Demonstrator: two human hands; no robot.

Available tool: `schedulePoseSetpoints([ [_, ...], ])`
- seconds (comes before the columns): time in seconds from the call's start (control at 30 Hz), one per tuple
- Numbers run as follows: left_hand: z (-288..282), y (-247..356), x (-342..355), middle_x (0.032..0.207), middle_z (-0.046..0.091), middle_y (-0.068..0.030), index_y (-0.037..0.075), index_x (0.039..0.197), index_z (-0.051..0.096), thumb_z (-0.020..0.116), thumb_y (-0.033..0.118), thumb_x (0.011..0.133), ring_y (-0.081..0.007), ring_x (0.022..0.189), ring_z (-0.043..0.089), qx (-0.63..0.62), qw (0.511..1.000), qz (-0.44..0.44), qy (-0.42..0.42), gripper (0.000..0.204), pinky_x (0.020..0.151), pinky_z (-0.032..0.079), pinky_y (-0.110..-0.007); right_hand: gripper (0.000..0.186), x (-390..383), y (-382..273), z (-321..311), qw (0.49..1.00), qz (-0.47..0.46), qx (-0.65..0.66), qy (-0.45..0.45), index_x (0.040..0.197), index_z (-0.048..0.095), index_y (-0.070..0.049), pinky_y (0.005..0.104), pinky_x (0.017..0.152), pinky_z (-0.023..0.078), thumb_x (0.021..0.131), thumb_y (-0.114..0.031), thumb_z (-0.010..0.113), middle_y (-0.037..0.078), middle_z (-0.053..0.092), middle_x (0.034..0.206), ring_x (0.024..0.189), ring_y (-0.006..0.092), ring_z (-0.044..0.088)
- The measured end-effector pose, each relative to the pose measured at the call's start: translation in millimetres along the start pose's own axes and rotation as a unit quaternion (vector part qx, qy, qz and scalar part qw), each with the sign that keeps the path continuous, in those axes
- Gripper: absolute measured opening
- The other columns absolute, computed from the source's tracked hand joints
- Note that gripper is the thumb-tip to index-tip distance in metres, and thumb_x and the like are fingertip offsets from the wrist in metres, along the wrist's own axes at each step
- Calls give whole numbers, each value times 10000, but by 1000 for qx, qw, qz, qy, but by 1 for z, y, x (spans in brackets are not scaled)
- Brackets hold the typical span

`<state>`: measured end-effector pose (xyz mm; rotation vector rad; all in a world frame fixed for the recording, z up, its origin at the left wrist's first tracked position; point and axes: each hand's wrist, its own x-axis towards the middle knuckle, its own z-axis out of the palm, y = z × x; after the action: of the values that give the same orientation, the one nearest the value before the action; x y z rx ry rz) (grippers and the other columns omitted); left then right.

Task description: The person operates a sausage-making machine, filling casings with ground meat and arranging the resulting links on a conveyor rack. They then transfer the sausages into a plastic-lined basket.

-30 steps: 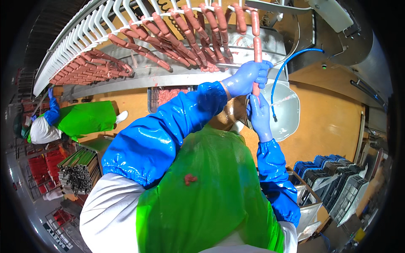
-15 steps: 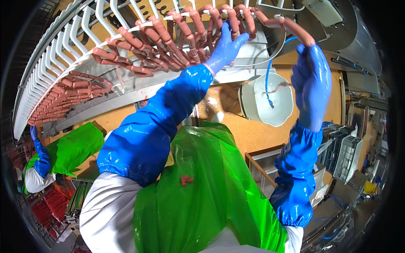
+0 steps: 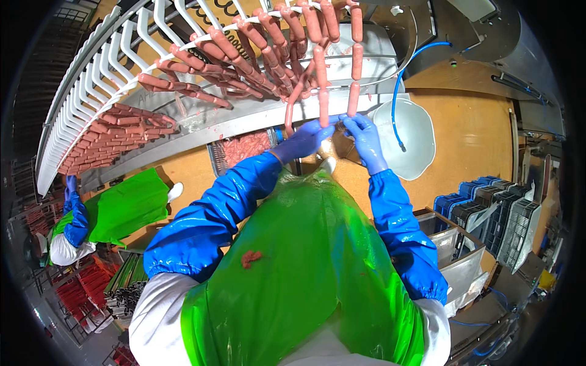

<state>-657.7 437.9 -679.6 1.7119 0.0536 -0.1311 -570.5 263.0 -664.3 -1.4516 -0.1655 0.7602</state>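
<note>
Chains of pink linked sausages hang in loops from the white hooks of a curved rail. My left hand, in a blue glove, grips the lower end of one hanging sausage strand. Close beside it, my right hand, gloved too, pinches the bottom of a neighbouring sausage strand. The two hands nearly touch in front of my green apron, which has a scrap of meat stuck on it.
A white tub with a blue hose stands at the right, stacked crates beyond. A crate of meat sits below the metal ledge. At the far left a person in a green apron works by more sausages.
My right hand has come down and left from its raised place at the right. My left hand has drawn back from the hooks toward me. Both now hold strand ends.
</note>
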Motion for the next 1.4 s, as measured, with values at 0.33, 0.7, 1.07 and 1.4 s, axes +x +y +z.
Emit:
schedulePoseSetpoints([
  [0.33, -28, 39, -10, 712, 573, -38, 75, 1097, 538, 530, 194, 955, -236, 556, 559, 107, 991, 82, -7, 185, 464, 444, -343, 305, 27, -16, 4, 967, -5, 61, -249, 1184, 530, 1, 254, 693, 498, 908, -74, 638, 56, 629, 951, 782, 123, 594],
  [0.7, -45, 131, 31, 1132, 648, -233, -78, 1205, 538, 370, 285, 1030, -289, 1021, 667, -408, 900, -77, 129, 437, 950, 519, -382, 324, 30, -55, 22, 991, 78, 82, 69, 903, 606, -20, 263, 558, 484, 949, -338, 566, 46, 608, 736, 584, 140, 572],
  [1.07, -41, 30, 14, 1227, 605, -98, 19, 1292, 544, 435, 191, 966, -228, 1129, 588, -189, 972, 102, 97, 384, 1000, 443, -377, 391, 6, -43, 62, 970, 170, 168, -37, 935, 553, -36, 258, 440, 416, 1004, -404, 439, 48, 561, 666, 534, 135, 552],
  [1.4, -88, -87, 8, 936, 681, -122, 38, 1030, 597, 397, 323, 990, -183, 687, 589, -4, 987, -146, 72, 351, 626, 501, -332, 377, 27, -38, 17, 990, 106, 52, -73, 947, 578, -28, 272, 474, 423, 993, -382, 453, 55, 554, 645, 520, 145, 539],
])
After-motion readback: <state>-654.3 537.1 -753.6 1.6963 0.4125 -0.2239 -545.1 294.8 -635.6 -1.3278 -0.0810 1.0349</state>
